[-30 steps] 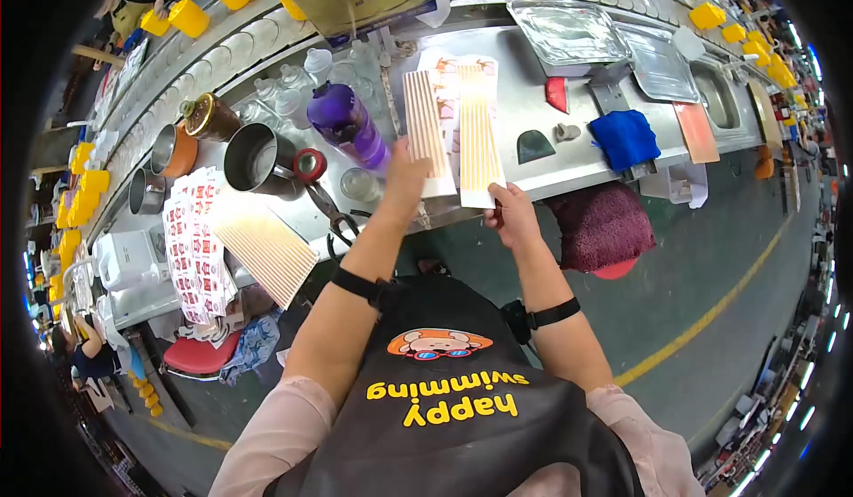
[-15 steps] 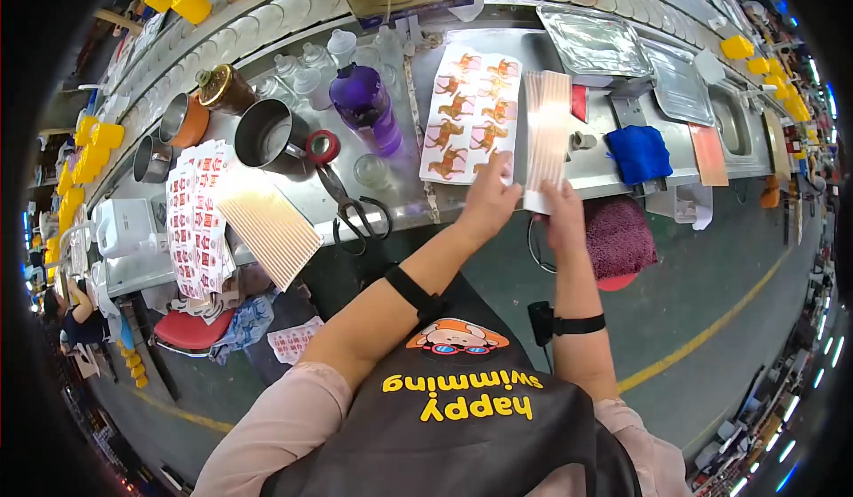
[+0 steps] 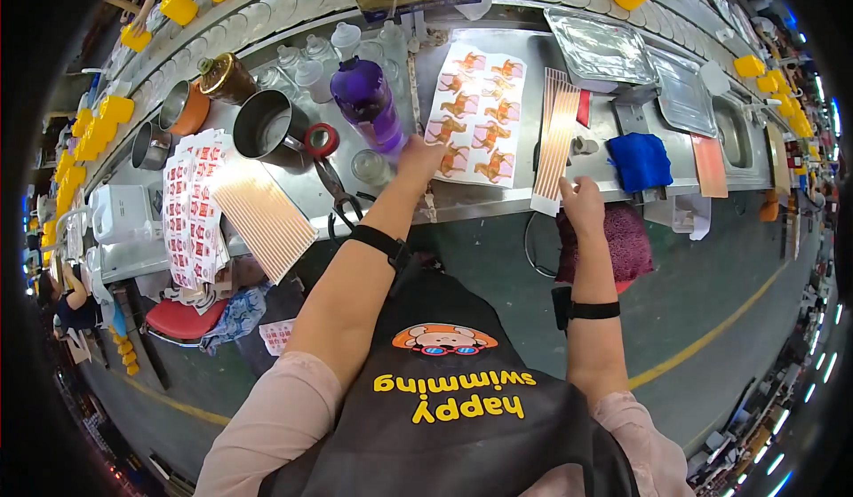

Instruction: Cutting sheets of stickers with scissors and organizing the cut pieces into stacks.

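Note:
My left hand [image 3: 418, 163] is at the left edge of a white sheet [image 3: 475, 119] printed with rows of brown horse pictures. Its fingertips touch that edge, but how they are bent is not clear. Close to the lower right corner of a narrow sheaf of copper-and-white striped strips [image 3: 556, 137] is my right hand [image 3: 583, 206], its fingers slightly apart and holding nothing. The strips lie tilted on the metal bench, fanned a little at the top. Beside my left hand stand a purple bottle [image 3: 366, 102] and a small clear glass [image 3: 370, 168].
Scissors [image 3: 336, 186], red tape [image 3: 321, 140], a dark pot [image 3: 269, 127] and glass bottles crowd the left side. Further left lie printed sheets [image 3: 194, 204] and a striped sheet [image 3: 264, 213]. To the right are a blue cloth [image 3: 640, 161] and foil-covered trays [image 3: 600, 46].
My left hand has moved left from the horse sheet's lower right corner to its left edge. My right hand has let go of the striped strips, which now slant more to the right.

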